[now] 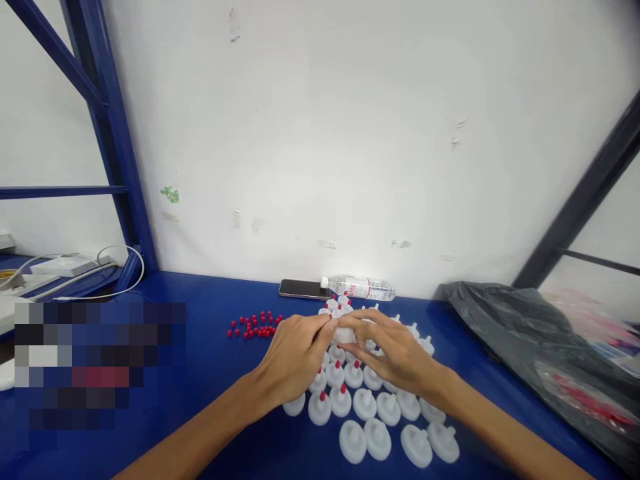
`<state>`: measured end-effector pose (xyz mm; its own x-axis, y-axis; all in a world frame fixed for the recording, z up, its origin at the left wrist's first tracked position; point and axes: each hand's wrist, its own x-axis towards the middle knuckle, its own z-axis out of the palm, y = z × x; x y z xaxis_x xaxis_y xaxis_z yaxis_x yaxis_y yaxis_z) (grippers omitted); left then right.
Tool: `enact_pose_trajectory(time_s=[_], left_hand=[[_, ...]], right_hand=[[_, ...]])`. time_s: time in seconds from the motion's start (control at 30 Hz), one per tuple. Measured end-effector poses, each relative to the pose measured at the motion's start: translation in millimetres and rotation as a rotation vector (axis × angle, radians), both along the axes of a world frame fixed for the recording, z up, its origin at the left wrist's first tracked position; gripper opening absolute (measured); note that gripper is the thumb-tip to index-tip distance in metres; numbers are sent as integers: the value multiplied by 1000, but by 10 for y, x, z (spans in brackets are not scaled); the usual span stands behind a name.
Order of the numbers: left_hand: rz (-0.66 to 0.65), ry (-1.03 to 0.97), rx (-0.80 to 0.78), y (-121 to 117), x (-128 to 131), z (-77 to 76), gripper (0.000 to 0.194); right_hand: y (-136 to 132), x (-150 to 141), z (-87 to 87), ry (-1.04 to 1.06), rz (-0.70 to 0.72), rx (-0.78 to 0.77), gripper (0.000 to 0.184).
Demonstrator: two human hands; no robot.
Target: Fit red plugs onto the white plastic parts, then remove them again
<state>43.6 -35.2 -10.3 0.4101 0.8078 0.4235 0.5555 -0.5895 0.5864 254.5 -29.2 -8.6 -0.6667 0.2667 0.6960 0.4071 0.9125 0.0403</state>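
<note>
Between my two hands is a white plastic nozzle cap (344,335), partly covered by fingers. My right hand (393,348) is closed on it, the thumb below and the fingers over the top. The fingertips of my left hand (299,352) are pinched together at its left end; what they hold there is hidden. Under and around both hands stand many similar caps with round skirts and upright spouts. Some carry a red tip, like the front cap (320,408); others have bare white spouts, like the nearest cap (353,441).
Loose small red tips (257,327) lie left of my left hand. Along the wall are a dark phone (304,289) and a clear bottle (367,288) on its side. Grey plastic sheeting (493,340) with a bag of red pieces (590,400) covers the blue table's right side.
</note>
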Motion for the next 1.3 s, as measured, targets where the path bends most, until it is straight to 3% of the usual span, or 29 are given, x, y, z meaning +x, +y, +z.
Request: enact_pose_trajectory(time_s=[0.1,0.2,0.27,0.33,0.47,0.6,0.8,1.03,1.3], left_hand=[[47,-150,-150,39,45,13,46],[186,-135,-141,150,-103,99,40],[281,-106,-102,256,-327,209,38],[388,-44,-39,360,-589,323,38],[551,166,6,499,-959,426,27],[547,337,-14,550,-1072,393,28],[480,519,-150,559,-1185,371,24],[466,598,-230,564,-1205,331,15],[462,634,-211,551,-1225,303,20]], right_hand=[[60,49,2,-49,-13,91,18],[199,224,-37,-79,-140,88,21],[322,372,-44,49,-338,-7,11],[444,483,-11,165,-493,-103,17],[679,508,146,198,-525,-291,31],[911,449,222,177,-511,-375,19],[1053,533,54,200,-516,-424,22],[1079,563,-19,171,-529,-430,16],[1128,634,-68,167,-552,-433,14]])
